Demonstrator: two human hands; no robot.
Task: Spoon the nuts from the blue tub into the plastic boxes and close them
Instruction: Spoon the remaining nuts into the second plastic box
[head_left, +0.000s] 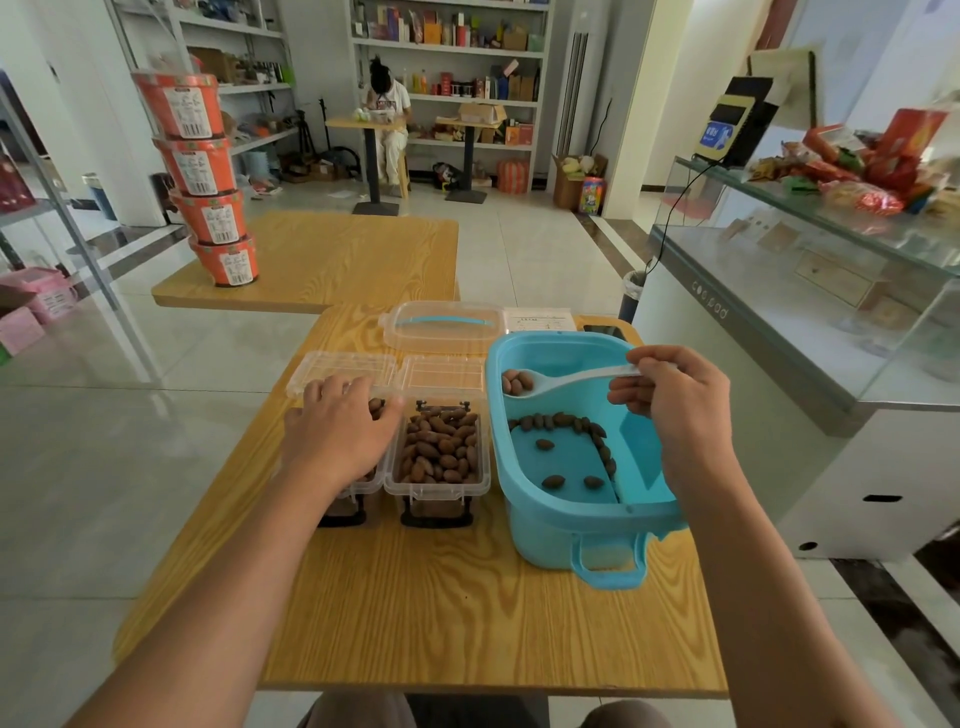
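While the left hand (340, 431) rests with fingers spread on the left box (363, 480), the right hand (675, 400) pinches a spoon (550, 382) handle. Spoon holds nuts (516, 383) over the blue tub (582, 457)

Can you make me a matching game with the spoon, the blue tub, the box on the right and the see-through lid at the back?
Things:
1. spoon
2. blue tub
3. right plastic box
4. clear lid with a blue handle

States:
A. nearly full of nuts, lid open
B. lying flat on the table behind the boxes
C. held in the right hand, carrying a few nuts
D. only a few nuts left on its bottom

Pairs: 1-C, 2-D, 3-A, 4-B
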